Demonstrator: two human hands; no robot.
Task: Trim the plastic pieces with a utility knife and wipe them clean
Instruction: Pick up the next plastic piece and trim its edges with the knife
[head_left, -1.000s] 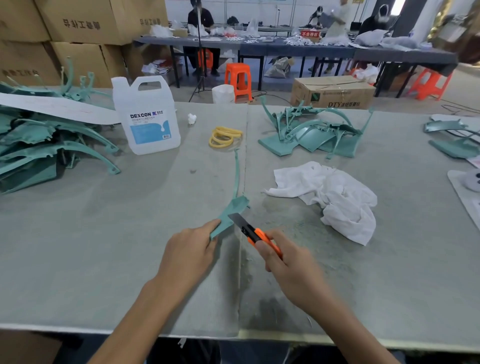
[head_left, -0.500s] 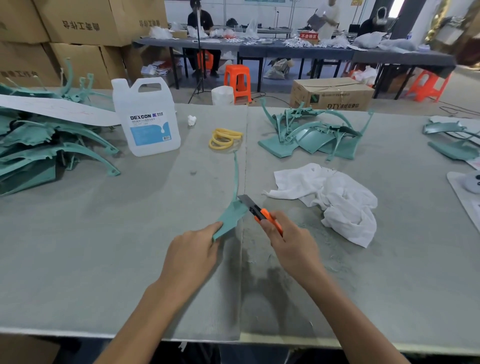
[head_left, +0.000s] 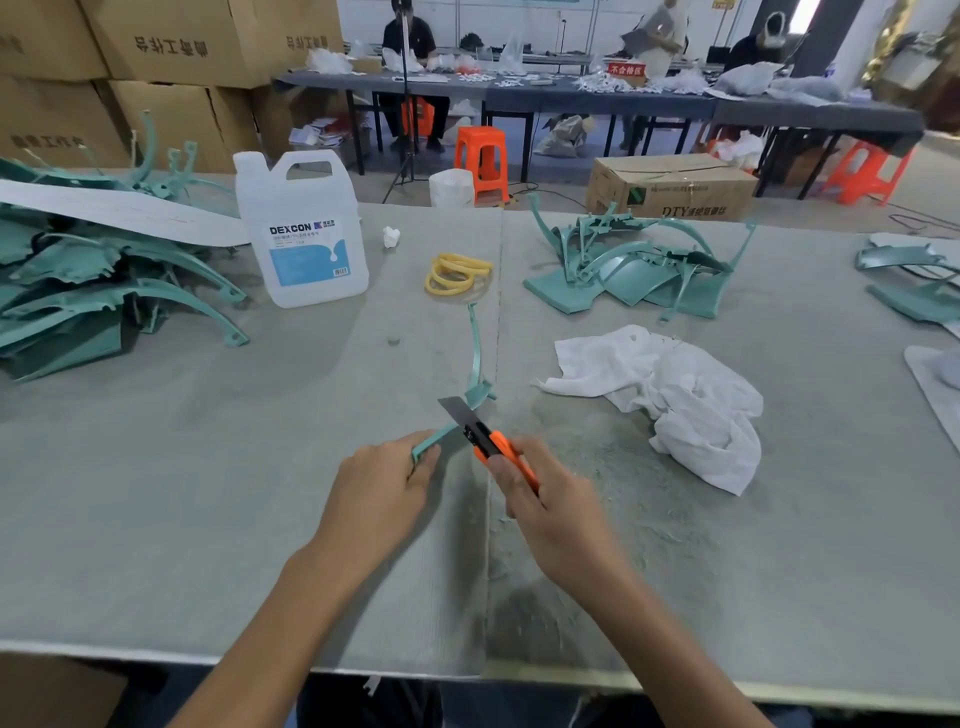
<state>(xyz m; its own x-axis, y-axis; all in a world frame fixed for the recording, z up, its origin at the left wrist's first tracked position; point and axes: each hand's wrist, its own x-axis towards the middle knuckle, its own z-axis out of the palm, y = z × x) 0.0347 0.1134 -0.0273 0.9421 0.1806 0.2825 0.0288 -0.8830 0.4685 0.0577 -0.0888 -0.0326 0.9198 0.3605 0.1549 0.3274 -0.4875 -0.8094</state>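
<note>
A long curved teal plastic piece (head_left: 475, 358) lies on the grey table (head_left: 208, 467), running away from me. My left hand (head_left: 382, 486) grips its near end. My right hand (head_left: 550, 501) holds an orange utility knife (head_left: 498, 447), whose extended blade lies across the piece's edge near its wide part. A crumpled white cloth (head_left: 670, 395) sits to the right of the knife. Plastic shavings are scattered on the table around my right hand.
A heap of teal pieces (head_left: 104, 291) lies far left, another heap (head_left: 634, 270) at the back right. A white DEXCON jug (head_left: 301, 234) and yellow rubber bands (head_left: 457, 273) stand behind the piece. Cardboard boxes, orange stools and people at tables fill the background.
The piece has been turned onto its edge in my left hand. The knife blade moved left, from the right side of the wide part to lie across the piece's edge.
</note>
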